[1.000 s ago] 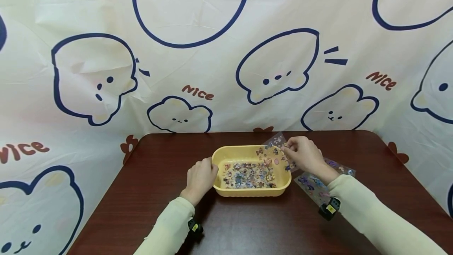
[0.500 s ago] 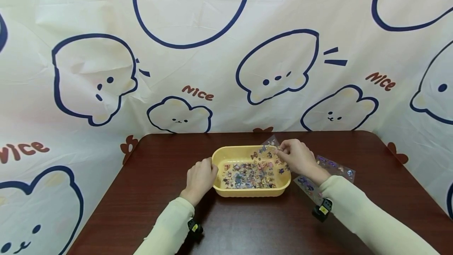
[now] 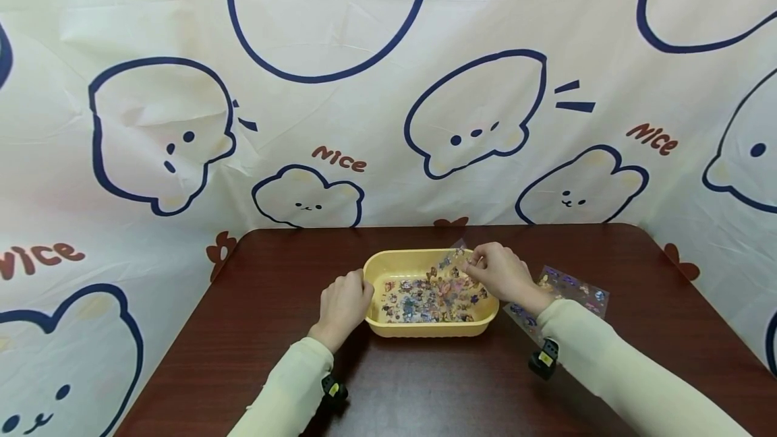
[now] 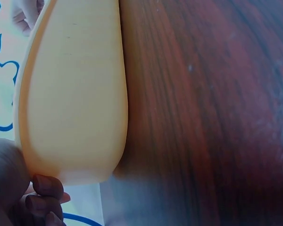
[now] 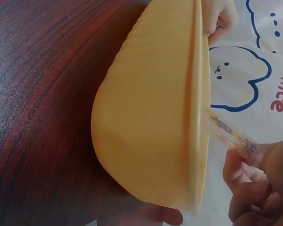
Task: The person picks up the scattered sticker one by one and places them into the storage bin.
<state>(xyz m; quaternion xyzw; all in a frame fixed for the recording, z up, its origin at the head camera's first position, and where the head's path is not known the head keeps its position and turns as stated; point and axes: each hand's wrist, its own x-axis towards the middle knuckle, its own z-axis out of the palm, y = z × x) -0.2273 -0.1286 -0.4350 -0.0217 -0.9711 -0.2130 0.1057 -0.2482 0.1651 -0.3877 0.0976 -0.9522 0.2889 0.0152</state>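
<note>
A yellow plastic basin [image 3: 388, 330] stands on the table, with many small colourful sticker-like prints showing on its floor. My left hand [image 3: 344, 303] grips its left rim, fingers curled over the edge; the left wrist view shows the curled fingers [image 4: 48, 185] at the basin's end. Over the basin's right part, my right hand [image 3: 502, 274] pinches a clear sticker sheet [image 3: 449, 275] between thumb and fingers. That sheet hangs tilted, its lower part inside the basin and overlapping the prints there. In the right wrist view the sheet [image 5: 231, 134] passes over the rim.
Right of the basin, clear sheets with purple prints [image 3: 577, 288] lie on the dark wooden table [image 3: 273, 329], partly under the right forearm. A cartoon-printed cloth [image 3: 376, 113] hangs behind the table. Each wrist wears a small black camera [image 3: 543, 358].
My right hand has moved left and slightly down, bringing the sticker sheet further into the basin. More of the sheets on the table shows behind the forearm. My left hand stays on the rim.
</note>
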